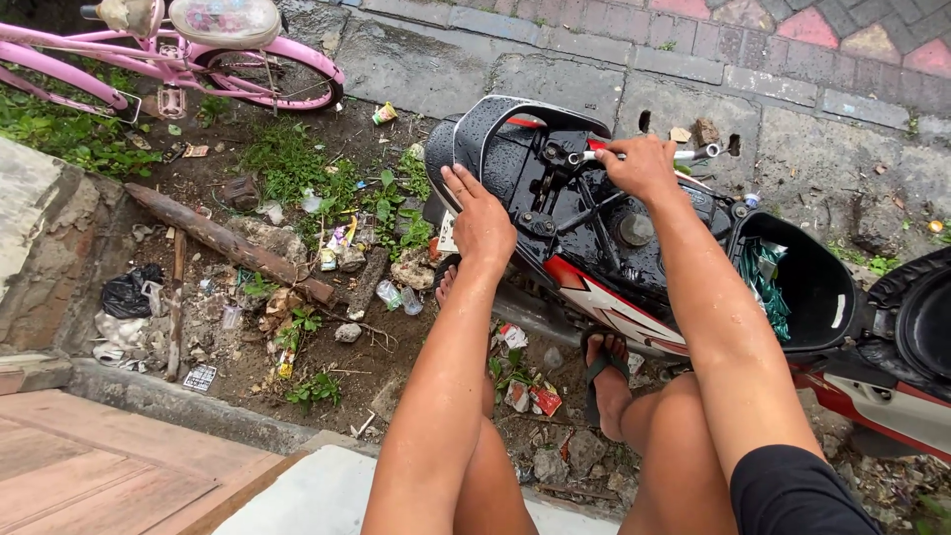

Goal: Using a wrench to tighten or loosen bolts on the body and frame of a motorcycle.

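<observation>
Rear bodywork of a wet motorbike, seat removed, both hands at work.

Left hand (482, 220): flat and unclenched, palm pressed on the glossy black plastic tail cowl (495, 124), far centre, gripping nothing. Right hand (642, 166): clenched around a slim silver metal wrench (693, 154) laid over the black frame (594, 213), just right of the cowl. Judgement: keep the steadying palm firm and the tool square; wet surfaces invite slipping.

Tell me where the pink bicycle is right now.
In the head view, the pink bicycle stands at the top left, on weedy dirt beside the paved walkway, well left of the motorbike that both hands are on.
</observation>
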